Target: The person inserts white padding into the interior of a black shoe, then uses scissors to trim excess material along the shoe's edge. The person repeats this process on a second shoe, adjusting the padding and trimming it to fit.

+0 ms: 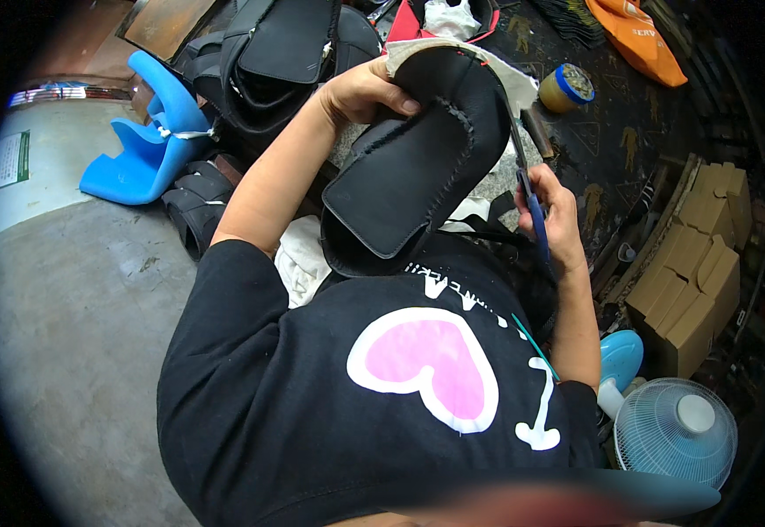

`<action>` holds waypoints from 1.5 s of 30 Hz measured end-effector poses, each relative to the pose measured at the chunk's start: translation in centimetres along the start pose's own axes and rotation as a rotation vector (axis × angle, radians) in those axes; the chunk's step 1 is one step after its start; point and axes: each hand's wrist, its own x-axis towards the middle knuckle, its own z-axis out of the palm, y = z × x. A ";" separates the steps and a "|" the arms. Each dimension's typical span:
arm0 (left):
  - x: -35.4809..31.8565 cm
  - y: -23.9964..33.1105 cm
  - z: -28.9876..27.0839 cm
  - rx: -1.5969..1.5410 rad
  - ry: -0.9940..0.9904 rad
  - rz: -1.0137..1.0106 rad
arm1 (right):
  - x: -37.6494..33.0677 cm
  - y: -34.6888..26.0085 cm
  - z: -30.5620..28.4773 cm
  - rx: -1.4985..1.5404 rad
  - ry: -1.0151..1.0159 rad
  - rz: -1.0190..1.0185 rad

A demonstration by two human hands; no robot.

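Observation:
My left hand (363, 93) grips the upper left edge of a black padded piece (404, 171), thumb on top. The piece is curved, with a rounded flap, a puckered seam and an off-white cloth lining (512, 83) showing past its far edge. In my right hand (556, 215) are scissors (536, 211) with blue handles, the fingers closed round them. Their blades lie along the right edge of the black piece; whether they are touching it I cannot tell. The near end of the piece rests against my black shirt.
Black padded pieces (290, 39) are piled at the far left, beside a blue moulded shell (158, 145). A yellowish jar (567, 88) and an orange bag (637, 35) lie on the dark work surface. Right of me are cardboard boxes (685, 277) and a fan (677, 430).

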 end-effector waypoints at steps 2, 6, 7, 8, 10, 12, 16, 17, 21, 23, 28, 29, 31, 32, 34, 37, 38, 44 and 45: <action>-0.1 -0.3 -0.2 0.006 -0.013 0.016 | -0.3 -0.1 0.3 0.102 -0.011 -0.003; -0.2 0.0 -0.8 0.006 -0.025 -0.035 | -0.7 -0.6 0.4 0.318 -0.051 0.040; -0.2 0.2 -0.8 0.030 -0.022 -0.039 | -0.6 -0.7 0.4 0.346 -0.076 0.028; -0.2 0.3 -0.9 0.055 -0.020 -0.043 | -0.6 -0.8 0.4 0.373 -0.102 0.013; -0.1 0.5 -0.9 0.076 -0.005 -0.057 | -0.5 -1.0 0.1 0.339 -0.118 -0.001; -0.2 0.6 -0.8 0.091 0.003 -0.076 | -0.6 -1.2 -0.2 0.304 -0.123 -0.005; -0.4 0.8 -0.7 0.092 -0.007 -0.062 | -1.4 -1.4 -0.9 0.353 -0.164 0.133; -0.4 0.8 -0.6 0.088 -0.013 -0.043 | -1.5 -1.4 -1.0 0.400 -0.181 0.171; -0.2 0.9 -0.4 0.172 -0.048 -0.076 | -1.5 -1.4 -1.0 0.335 -0.175 0.138; 0.3 0.8 -0.3 0.298 -0.070 -0.096 | -1.2 -1.4 -1.1 0.238 -0.153 0.066; 0.5 0.7 -0.4 0.285 -0.089 -0.195 | -1.4 -1.6 -2.3 0.207 -0.153 0.071; 0.5 0.7 -0.3 0.294 -0.089 -0.225 | -1.6 -1.6 -2.6 0.205 -0.157 0.071; 0.4 0.9 -0.2 0.315 -0.089 -0.279 | -1.5 -1.4 -2.8 0.146 -0.183 0.088; 0.5 0.9 -0.1 0.327 -0.089 -0.305 | -1.5 -1.4 -2.8 0.126 -0.189 0.082; 0.8 1.0 0.3 0.355 -0.115 -0.354 | -1.5 -1.3 -2.9 0.088 -0.184 0.079; 1.1 1.2 0.9 0.400 -0.179 -0.391 | -1.6 -1.6 -3.5 0.031 -0.175 0.109; 1.2 1.2 1.0 0.416 -0.197 -0.384 | -1.8 -1.8 -3.9 0.009 -0.183 0.130; 1.6 0.3 1.2 0.376 -0.145 -0.467 | -2.4 -1.8 -4.2 0.162 -0.295 0.253; 1.7 0.0 1.2 0.381 -0.138 -0.464 | -2.6 -1.6 -3.5 0.308 -0.306 0.281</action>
